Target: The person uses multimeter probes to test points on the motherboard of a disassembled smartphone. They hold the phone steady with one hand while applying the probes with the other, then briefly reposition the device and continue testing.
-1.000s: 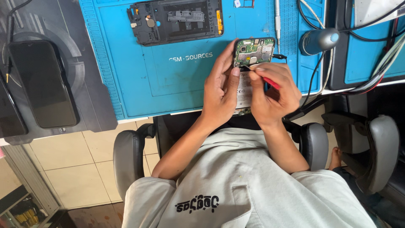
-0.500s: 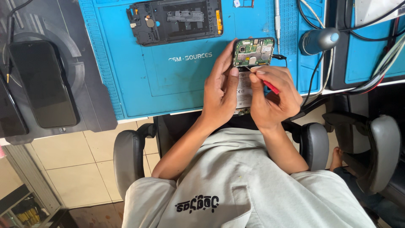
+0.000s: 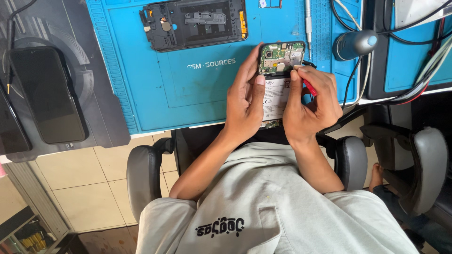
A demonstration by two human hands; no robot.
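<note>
While it is held above the near edge of the table, an opened smartphone (image 3: 277, 82) with its back cover off lies lengthwise away from the person, green circuit board at the far end, white labelled battery nearer the body. The left hand (image 3: 245, 101) closes its grip around the phone's left side, thumb lying on the battery. The right hand (image 3: 313, 103), just right of the phone, pinches a red-handled tool (image 3: 309, 87) whose tip meets the board's right edge. Beneath is a blue repair mat (image 3: 188, 94) with white lettering at its centre. Farther off lie a removed black phone frame (image 3: 193, 23), a slim metal screwdriver (image 3: 308, 21), and, at left, a dark-screened phone (image 3: 47, 94).
</note>
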